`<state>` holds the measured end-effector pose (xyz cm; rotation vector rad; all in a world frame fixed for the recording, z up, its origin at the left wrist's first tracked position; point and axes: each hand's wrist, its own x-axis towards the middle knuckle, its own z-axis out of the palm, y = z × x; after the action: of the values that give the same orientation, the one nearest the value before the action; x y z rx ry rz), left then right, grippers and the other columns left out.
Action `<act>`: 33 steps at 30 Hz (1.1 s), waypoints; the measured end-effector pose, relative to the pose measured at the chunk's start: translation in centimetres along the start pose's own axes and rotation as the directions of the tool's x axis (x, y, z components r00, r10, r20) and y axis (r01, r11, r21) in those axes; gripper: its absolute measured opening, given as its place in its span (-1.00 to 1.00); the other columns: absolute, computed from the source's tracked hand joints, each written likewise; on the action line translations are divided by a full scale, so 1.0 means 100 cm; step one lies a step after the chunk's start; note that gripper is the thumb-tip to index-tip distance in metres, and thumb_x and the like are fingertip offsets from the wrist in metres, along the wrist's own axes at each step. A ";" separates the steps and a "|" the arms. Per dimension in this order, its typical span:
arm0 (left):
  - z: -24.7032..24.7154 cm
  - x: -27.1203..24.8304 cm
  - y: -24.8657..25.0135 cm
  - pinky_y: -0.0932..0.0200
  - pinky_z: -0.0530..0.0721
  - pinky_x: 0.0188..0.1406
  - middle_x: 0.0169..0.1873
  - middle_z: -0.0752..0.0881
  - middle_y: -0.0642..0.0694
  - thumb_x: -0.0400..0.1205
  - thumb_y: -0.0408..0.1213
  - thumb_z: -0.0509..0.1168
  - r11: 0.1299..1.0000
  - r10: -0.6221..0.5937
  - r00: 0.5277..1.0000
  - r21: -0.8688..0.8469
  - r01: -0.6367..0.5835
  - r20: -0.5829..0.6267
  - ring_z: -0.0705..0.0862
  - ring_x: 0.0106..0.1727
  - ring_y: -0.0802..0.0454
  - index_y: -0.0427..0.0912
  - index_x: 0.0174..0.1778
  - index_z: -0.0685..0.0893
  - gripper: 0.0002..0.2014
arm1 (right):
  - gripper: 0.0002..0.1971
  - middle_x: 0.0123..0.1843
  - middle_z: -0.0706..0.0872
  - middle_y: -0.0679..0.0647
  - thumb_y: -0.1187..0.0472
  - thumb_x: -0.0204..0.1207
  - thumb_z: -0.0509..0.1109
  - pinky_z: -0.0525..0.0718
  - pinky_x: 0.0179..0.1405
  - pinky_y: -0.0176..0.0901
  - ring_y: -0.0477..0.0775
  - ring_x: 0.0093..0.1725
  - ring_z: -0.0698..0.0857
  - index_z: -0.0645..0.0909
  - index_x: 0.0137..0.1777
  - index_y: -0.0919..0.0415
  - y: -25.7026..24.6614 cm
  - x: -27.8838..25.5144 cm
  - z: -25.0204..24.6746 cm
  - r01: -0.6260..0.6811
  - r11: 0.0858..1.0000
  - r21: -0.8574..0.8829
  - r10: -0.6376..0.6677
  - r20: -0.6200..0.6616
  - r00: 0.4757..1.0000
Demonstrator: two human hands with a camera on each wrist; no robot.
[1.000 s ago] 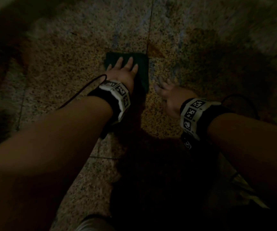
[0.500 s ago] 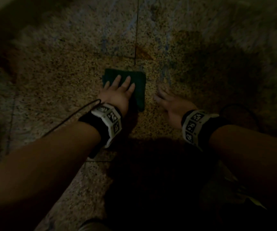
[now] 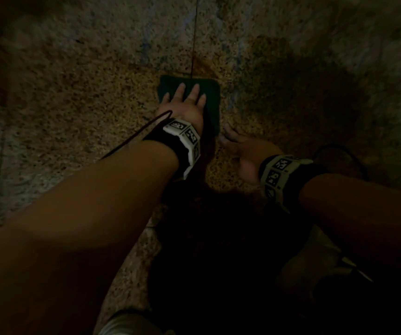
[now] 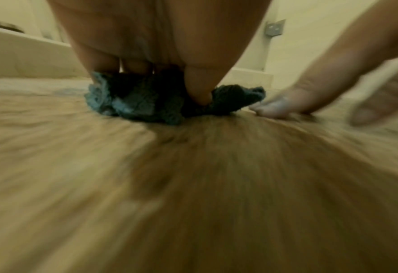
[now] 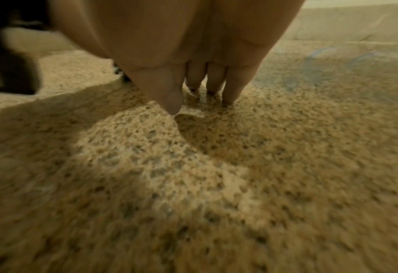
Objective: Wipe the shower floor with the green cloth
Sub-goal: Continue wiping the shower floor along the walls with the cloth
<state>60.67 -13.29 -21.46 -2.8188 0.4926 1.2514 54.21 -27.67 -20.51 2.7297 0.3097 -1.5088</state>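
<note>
A folded green cloth (image 3: 212,102) lies flat on the speckled shower floor (image 3: 73,97), its far edge at a grout line. My left hand (image 3: 187,102) presses on it with straight, spread fingers. In the left wrist view the cloth (image 4: 132,103) bunches under my fingers and thumb. My right hand (image 3: 238,146) rests on the bare floor just right of the cloth's near corner, fingers straight. The right wrist view shows its fingertips (image 5: 213,86) touching the stone, holding nothing.
A grout line (image 3: 194,32) runs away from the cloth. A dark wet patch (image 3: 315,97) spreads to the right. A low tiled wall (image 4: 25,55) and a metal plate (image 4: 275,27) stand beyond the floor. My shoe (image 3: 127,322) is at the bottom edge.
The left hand slid the cloth toward me, then pushed it away again to the grout line. The right hand stayed planted on the floor beside it.
</note>
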 end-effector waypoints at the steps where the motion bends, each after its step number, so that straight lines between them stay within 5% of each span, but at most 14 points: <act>1: -0.003 0.004 0.003 -0.17 -0.14 0.59 0.64 -0.31 0.03 0.72 -0.31 0.10 1.000 -0.002 1.000 0.005 0.002 -0.008 -0.27 0.65 -0.14 0.03 0.67 -0.21 -0.28 | -0.25 0.67 -0.41 -0.07 0.31 0.65 0.15 0.10 0.63 -0.09 0.02 0.67 -0.25 -0.22 0.68 -0.03 0.001 0.001 -0.001 -0.008 1.000 0.001 0.007 0.018 1.000; 6: -0.004 0.011 0.005 -0.18 -0.15 0.61 0.64 -0.32 -0.01 0.70 -0.35 0.13 0.999 -0.008 1.000 0.047 0.008 0.000 -0.28 0.65 -0.16 -0.02 0.67 -0.21 -0.25 | -0.28 0.67 -0.39 -0.08 0.32 0.67 0.11 0.28 0.57 0.00 0.03 0.67 -0.23 -0.20 0.68 -0.05 0.001 0.005 -0.002 -0.002 1.000 -0.002 0.002 0.017 1.000; 11: 0.012 -0.011 0.002 -0.16 -0.13 0.60 0.64 -0.33 0.01 0.73 -0.31 0.08 0.993 0.027 0.999 0.110 -0.031 0.041 -0.28 0.65 -0.14 0.00 0.66 -0.22 -0.30 | -0.34 0.72 -0.10 0.07 0.39 0.64 0.18 0.09 0.60 -0.09 0.11 0.68 -0.02 0.04 0.68 0.06 0.004 -0.003 -0.008 0.020 0.991 0.131 -0.008 -0.088 0.996; 18: 0.036 -0.027 0.010 -0.11 -0.14 0.64 0.64 -0.32 -0.02 0.72 -0.20 0.13 0.981 0.021 0.997 0.193 -0.035 0.074 -0.27 0.65 -0.15 -0.04 0.67 -0.23 -0.27 | -0.19 0.69 -0.32 -0.02 0.43 0.59 0.17 0.00 0.60 -0.11 0.05 0.67 -0.25 -0.16 0.68 -0.07 0.022 -0.011 0.020 -0.027 0.994 0.105 0.037 -0.096 0.995; 25: 0.019 -0.013 0.028 -0.07 -0.09 0.60 0.63 -0.33 0.01 0.72 -0.23 0.17 0.985 -0.022 0.998 0.175 0.011 0.060 -0.25 0.66 -0.14 0.02 0.66 -0.24 -0.24 | -0.11 0.63 -0.51 -0.01 0.36 0.59 0.20 0.08 0.62 0.17 0.18 0.64 -0.39 -0.37 0.65 -0.08 0.026 -0.017 0.030 -0.041 0.998 0.047 0.039 0.027 0.999; 30: -0.009 0.017 0.055 -0.14 0.02 0.59 0.65 -0.29 0.00 0.73 -0.32 0.12 0.994 -0.041 0.999 0.101 0.040 0.009 -0.22 0.66 -0.16 0.02 0.67 -0.20 -0.28 | -0.26 0.68 -0.39 0.07 0.21 0.63 0.21 -0.14 0.62 -0.02 0.18 0.65 -0.32 -0.14 0.69 0.03 0.029 -0.017 0.031 -0.004 1.000 -0.020 0.003 -0.038 0.999; 33: -0.015 0.029 0.064 -0.12 0.01 0.60 0.65 -0.26 -0.03 0.74 -0.29 0.11 0.995 -0.049 0.999 0.092 0.050 -0.012 -0.20 0.66 -0.19 -0.01 0.68 -0.18 -0.30 | -0.32 0.70 -0.28 0.14 0.14 0.66 0.17 -0.24 0.59 -0.05 0.21 0.65 -0.33 -0.08 0.69 0.11 0.035 -0.012 0.028 0.000 0.996 -0.092 0.004 0.044 0.999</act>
<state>61.74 -20.38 -21.85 -2.7449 0.4650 1.1745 51.87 -31.55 -21.27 2.6221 0.3656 -1.5118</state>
